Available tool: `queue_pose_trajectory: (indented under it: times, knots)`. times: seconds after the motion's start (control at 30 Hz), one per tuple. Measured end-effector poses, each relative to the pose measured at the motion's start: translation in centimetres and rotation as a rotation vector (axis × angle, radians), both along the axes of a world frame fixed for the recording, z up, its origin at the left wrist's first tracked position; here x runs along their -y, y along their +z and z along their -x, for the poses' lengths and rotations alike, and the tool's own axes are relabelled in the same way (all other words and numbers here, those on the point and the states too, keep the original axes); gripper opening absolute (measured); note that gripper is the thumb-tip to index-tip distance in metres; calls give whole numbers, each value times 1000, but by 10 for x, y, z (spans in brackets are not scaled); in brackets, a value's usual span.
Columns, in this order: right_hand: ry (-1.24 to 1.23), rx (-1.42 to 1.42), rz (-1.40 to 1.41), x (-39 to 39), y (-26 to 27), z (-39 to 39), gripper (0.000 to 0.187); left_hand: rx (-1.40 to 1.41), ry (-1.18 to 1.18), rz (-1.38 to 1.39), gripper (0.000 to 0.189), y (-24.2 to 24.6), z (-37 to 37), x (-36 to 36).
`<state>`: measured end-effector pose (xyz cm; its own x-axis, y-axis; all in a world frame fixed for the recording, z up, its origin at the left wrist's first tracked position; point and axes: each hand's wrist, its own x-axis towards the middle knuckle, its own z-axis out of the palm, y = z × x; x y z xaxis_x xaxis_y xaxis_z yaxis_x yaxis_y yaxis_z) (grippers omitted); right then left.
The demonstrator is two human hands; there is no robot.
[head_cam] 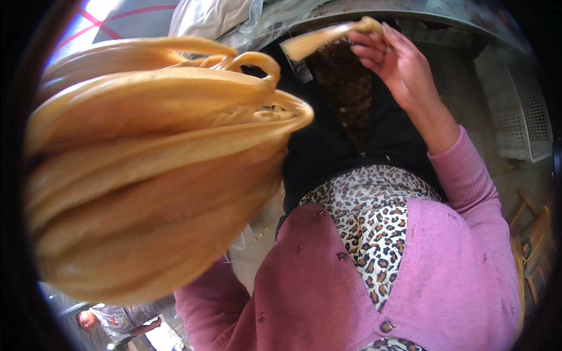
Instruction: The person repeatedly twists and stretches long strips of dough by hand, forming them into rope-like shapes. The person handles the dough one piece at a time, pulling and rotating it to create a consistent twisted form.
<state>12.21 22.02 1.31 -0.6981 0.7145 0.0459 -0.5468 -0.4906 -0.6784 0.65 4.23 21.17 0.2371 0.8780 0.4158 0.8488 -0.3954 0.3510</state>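
Observation:
A large pleated bundle of smooth amber, sheet-like material (153, 175) fills the left of the view, close to the camera. Its folds gather toward a narrow, looped end (263, 74) on the right. My right hand (401, 61) is up at the top, fingers closed on one end of a flat amber strip (316, 39). The strip's other end points left, toward the bundle, apart from it as seen here. My left sleeve (215, 302) runs up behind the bundle. The left hand itself is hidden, so its hold cannot be seen.
White fabric and clear plastic (219, 17) lie at the top beside a curved metal table edge (351, 15). White perforated plastic crates (513, 109) stand at the right, above a wooden chair (533, 254). Another person (118, 318) is in the background, lower left.

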Motion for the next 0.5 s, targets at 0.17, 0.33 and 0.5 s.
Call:
queue_pose_trajectory:
  times: [0.17, 0.33, 0.5]
  knots:
    - [116, -263, -351, 35, 85, 34, 35, -199, -147, 282, 52, -54, -42, -43]
    - [331, -264, -791, 105, 105, 37, 34, -268, -152, 341, 52, -50, -53, -42]
    - [524, -140, -832, 103, 98, -1, 34, -301, -147, 303, 52, -26, -54, -26]
